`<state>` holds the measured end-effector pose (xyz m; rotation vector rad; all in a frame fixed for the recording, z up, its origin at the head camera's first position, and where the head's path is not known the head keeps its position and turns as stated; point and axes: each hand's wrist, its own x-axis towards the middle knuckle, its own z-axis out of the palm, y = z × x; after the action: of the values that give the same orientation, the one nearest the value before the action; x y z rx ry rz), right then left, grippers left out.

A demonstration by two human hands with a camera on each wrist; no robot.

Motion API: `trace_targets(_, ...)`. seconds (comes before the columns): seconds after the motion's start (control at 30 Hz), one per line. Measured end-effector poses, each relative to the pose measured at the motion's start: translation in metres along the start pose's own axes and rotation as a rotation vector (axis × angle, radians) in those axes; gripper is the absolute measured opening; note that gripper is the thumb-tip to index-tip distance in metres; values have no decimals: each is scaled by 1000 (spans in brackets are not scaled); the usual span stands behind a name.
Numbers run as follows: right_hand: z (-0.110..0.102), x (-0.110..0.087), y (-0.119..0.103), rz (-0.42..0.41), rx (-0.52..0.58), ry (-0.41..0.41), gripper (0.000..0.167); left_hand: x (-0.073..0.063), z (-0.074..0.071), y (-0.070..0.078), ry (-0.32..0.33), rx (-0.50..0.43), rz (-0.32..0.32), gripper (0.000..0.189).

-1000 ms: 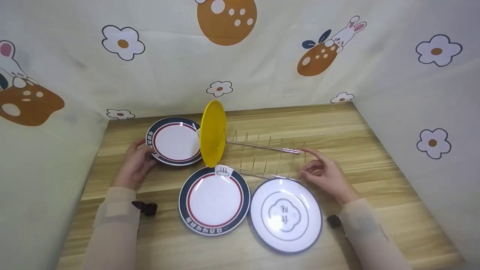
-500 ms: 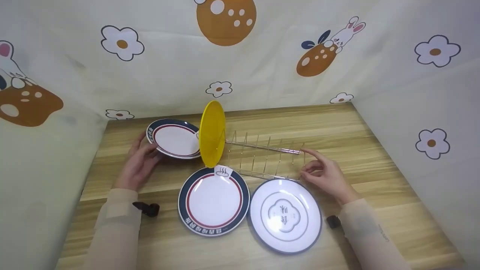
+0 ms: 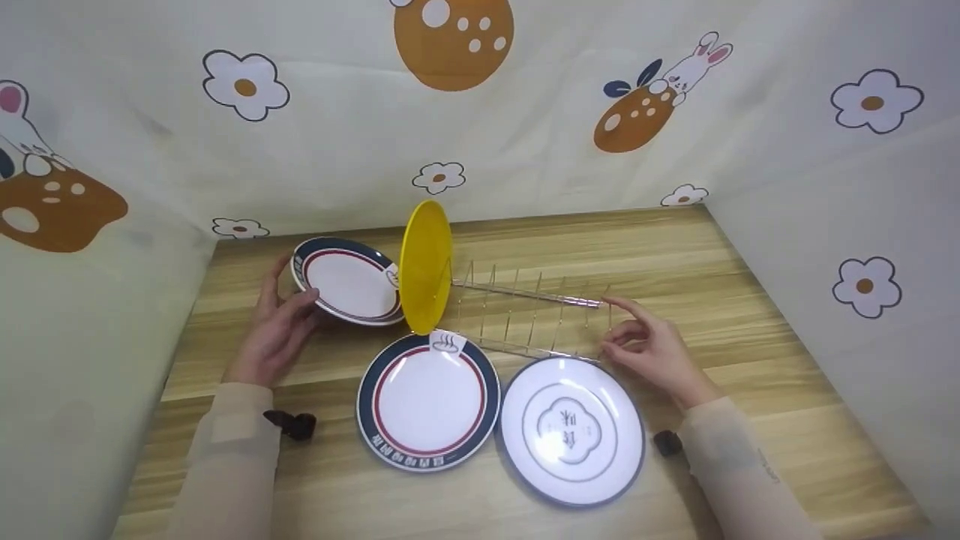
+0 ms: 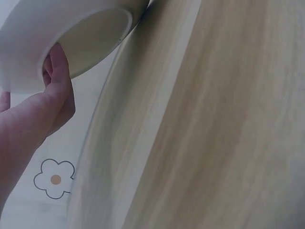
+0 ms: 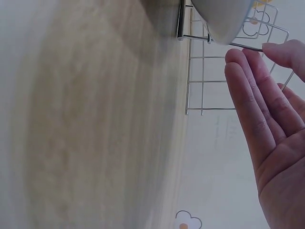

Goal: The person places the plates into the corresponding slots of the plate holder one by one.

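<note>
Just left of centre, a round white ceramic plate with a broad navy rim and red inner ring [image 3: 349,281] is held at a tilt above the wood-grain table [image 3: 750,337]. The person's left hand [image 3: 285,322] grips its near-left edge, thumb at the rim and fingertips curled against the underside. Its right edge passes behind a bright yellow round plate [image 3: 425,266]; whether they touch cannot be told.

The step in hand appears to be handling the navy-rimmed plate beside the silvery wire rack [image 3: 525,296] while the rack is steadied. The next move seems to call for a firm grip and care around the yellow plate.

That rack has a row of upright wires; the yellow plate stands on edge at its left end, the only plate seen in it. At the right end, the right hand [image 3: 652,345] holds the rack between thumb and index finger.

Nearer the person, a second navy-rimmed plate [image 3: 429,401] and a white plate with a thin blue edge and flower emblem [image 3: 572,431] lie flat, side by side, bearing nothing.
</note>
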<state>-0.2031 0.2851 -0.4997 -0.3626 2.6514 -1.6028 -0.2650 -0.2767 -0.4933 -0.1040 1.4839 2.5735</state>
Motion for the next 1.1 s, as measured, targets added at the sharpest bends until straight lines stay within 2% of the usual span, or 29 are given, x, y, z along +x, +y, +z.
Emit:
trace_targets(0.27,0,0,-1,-4,7,2,74,-4,1,-1,-6,22,7,88)
trace_targets(0.47,1,0,-1,-36,-15,18,74,-7,4,-2,-9,77,57,82)
trace_targets(0.6,1,1,-1,-15,-19,16,76,-11,4,-2,0,109,86,81)
trace_targets(0.83,1,1,1,-6,-9,7,77,-21,2,-1,9,161,118,78)
trace_targets(1.1,1,0,-1,-6,-10,8,77,-36,3,6,54,233,158,81)
